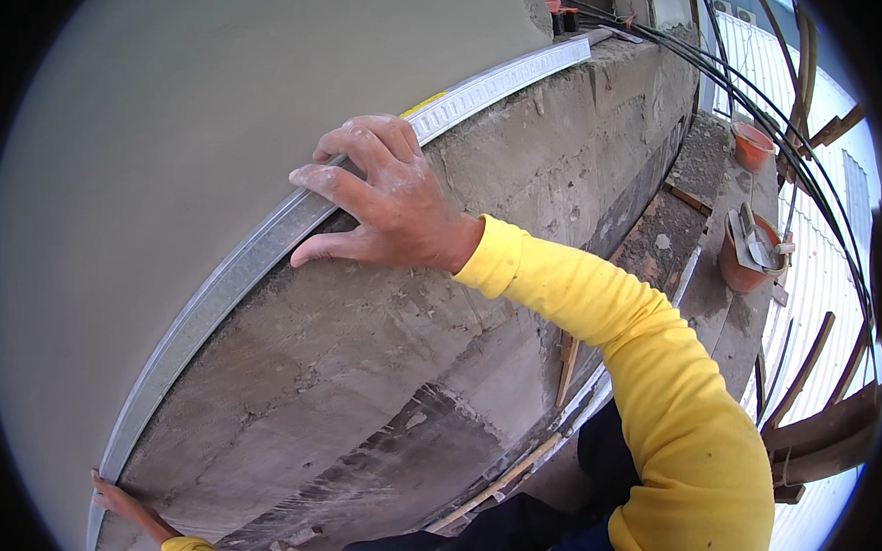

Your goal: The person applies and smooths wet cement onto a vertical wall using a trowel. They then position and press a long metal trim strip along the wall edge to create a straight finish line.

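Observation:
A long silvery metal straightedge (208,288) lies along the edge where smooth grey plaster (211,99) meets the rougher wall face (366,346). It looks bowed in this fisheye view, and a yellow strip marks it beside my right hand. My right hand (384,185) grips it near the middle, fingers over the plaster side and thumb on the rough side. Far down at the lower left, my left hand (123,502) holds the same straightedge near its other end; part of that hand's grip is hidden. Both arms wear yellow sleeves.
On planks (719,309) at the right stand an orange bucket (753,148) and another orange bucket (742,271) with a trowel (754,240) on it. Black cables (745,80) hang past the ledge. Wooden poles (825,427) stick out at the right.

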Demonstrator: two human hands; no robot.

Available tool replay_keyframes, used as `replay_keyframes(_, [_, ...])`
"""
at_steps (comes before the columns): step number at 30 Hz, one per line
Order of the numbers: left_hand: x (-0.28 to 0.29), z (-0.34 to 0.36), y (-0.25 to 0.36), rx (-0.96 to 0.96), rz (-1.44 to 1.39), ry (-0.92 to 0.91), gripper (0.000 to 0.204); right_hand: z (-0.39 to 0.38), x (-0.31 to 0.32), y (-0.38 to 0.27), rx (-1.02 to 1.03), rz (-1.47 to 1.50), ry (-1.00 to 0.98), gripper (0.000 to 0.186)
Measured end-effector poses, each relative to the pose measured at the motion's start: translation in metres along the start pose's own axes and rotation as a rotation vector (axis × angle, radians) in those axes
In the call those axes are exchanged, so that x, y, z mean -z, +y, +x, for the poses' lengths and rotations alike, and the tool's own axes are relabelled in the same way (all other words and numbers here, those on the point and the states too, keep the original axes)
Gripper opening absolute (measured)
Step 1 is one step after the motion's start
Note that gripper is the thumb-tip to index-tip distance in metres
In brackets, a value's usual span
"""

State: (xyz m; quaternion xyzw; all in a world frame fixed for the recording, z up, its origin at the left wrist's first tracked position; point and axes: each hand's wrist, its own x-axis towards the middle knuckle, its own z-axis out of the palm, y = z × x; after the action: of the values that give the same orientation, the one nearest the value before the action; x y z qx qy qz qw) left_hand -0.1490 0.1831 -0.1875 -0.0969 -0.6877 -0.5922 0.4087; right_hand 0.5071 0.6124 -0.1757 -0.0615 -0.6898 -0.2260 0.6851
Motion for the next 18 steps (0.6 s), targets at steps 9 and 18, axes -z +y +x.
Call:
replay_keyframes(9, [0.016, -0.016, 0.032, 0.018, -0.093, -0.16, 0.078, -0.03, 0.063, 0.125, 0.072, -0.267, -0.021, 0.071])
replay_keyframes(18, [0.022, -0.005, 0.018, 0.095, -0.117, -0.083, 0.091, -0.023, 0.063, 0.106, 0.024, -0.219, -0.131, 0.067])
